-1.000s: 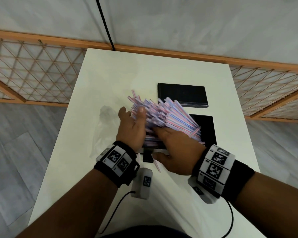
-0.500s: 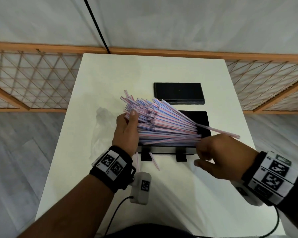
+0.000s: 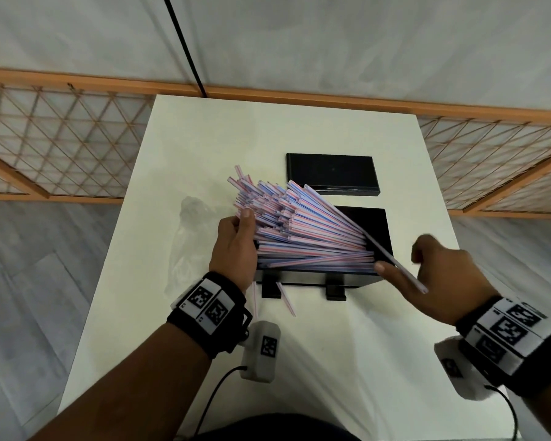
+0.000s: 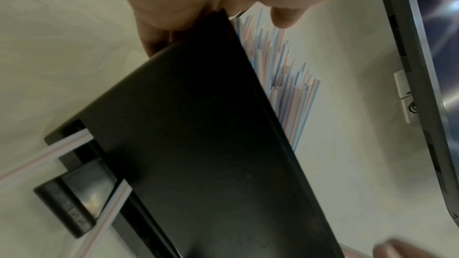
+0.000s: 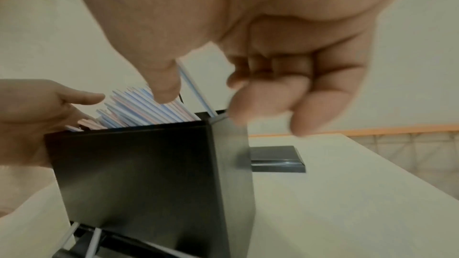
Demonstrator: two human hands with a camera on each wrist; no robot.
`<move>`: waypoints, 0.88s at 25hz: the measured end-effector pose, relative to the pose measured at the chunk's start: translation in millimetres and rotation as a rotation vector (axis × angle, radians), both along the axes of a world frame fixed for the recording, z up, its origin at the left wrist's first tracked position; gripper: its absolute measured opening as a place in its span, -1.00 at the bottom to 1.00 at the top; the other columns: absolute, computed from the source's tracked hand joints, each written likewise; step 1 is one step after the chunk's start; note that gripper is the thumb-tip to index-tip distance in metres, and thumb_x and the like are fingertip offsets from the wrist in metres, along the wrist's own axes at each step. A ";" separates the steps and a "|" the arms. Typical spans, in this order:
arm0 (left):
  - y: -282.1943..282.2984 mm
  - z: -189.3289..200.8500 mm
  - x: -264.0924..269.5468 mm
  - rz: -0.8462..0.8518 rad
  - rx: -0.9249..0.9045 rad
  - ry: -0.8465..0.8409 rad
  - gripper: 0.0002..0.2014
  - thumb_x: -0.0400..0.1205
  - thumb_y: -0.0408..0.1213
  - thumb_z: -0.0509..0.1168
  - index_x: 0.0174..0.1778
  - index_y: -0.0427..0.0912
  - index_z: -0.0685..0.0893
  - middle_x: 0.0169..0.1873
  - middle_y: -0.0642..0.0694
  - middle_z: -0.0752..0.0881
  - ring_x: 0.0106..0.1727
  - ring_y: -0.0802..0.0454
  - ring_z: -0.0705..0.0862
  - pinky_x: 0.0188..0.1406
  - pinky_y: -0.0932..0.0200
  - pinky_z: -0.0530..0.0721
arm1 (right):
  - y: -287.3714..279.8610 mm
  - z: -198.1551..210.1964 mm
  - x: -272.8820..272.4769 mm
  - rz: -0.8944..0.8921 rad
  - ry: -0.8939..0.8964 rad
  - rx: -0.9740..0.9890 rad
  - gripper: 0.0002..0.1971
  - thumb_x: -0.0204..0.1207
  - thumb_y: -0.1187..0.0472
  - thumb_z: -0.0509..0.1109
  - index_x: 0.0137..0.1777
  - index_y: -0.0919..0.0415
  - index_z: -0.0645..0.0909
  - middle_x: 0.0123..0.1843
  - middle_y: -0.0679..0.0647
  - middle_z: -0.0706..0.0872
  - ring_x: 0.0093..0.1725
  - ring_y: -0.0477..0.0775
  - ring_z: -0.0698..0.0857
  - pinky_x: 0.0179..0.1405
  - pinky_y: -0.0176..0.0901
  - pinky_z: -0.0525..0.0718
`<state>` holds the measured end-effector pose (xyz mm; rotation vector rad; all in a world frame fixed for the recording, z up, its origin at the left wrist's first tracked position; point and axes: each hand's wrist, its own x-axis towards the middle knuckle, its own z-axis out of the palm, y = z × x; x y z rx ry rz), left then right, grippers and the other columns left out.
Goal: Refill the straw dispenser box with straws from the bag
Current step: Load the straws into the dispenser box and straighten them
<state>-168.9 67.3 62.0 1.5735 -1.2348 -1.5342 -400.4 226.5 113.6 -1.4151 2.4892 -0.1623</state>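
The black dispenser box (image 3: 377, 232) stands open-topped on the white table (image 3: 331, 361), with a fanned bundle of pink-and-blue striped straws (image 3: 303, 230) sticking out of it up and to the left. My left hand (image 3: 240, 224) grips the bundle's left end, thumb on top. My right hand (image 3: 401, 261), at the box's right front corner, pinches a single straw (image 3: 392, 257) that slants over that corner. In the right wrist view this straw (image 5: 196, 89) runs between thumb and fingers down into the box (image 5: 139, 164). In the left wrist view the box front (image 4: 211, 144) hides most of the straws (image 4: 285, 85).
The box's black lid (image 3: 331, 175) lies flat behind the box. A crumpled clear bag (image 3: 188, 237) lies left of my left hand. Two loose straws (image 3: 287, 300) lie by the dispenser's front feet. A wooden lattice fence (image 3: 61, 138) stands beyond the table.
My right hand left the middle of the bundle, drew out to the right with one straw, and now holds it slanted over the box's right corner. The left hand stayed on the bundle.
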 end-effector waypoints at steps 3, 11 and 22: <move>1.5 -0.7 -1.5 0.019 0.019 0.035 -0.49 0.55 0.39 0.14 -0.01 -0.03 0.54 -0.11 0.03 0.68 0.11 -0.16 0.71 0.33 -0.24 0.64 | -16.6 2.1 8.3 0.145 -0.079 -0.296 -0.77 0.46 0.02 0.53 -0.06 0.08 0.56 -0.51 -0.05 0.67 -0.50 0.12 0.66 -0.47 -0.26 0.46; 8.7 -1.0 4.2 0.047 -0.001 0.076 -0.09 0.28 0.66 0.13 0.17 -0.10 0.61 0.08 -0.09 0.78 0.18 -0.13 0.75 0.34 -0.29 0.64 | -83.8 10.1 79.0 0.413 -0.256 -0.398 -0.74 0.44 0.19 0.47 0.10 0.11 0.56 -0.27 -0.06 0.73 -0.38 0.05 0.65 -0.29 -0.18 0.57; 24.5 1.3 10.9 -0.355 -0.271 -0.072 0.48 -0.04 0.04 0.81 0.69 -0.05 -0.01 0.45 0.19 0.52 0.42 0.33 0.59 0.41 0.17 0.64 | -20.0 -84.5 92.4 0.327 -0.246 0.213 -0.61 0.43 -0.20 0.22 0.02 0.00 0.71 -0.09 0.07 0.83 -0.05 0.24 0.78 -0.01 0.03 0.75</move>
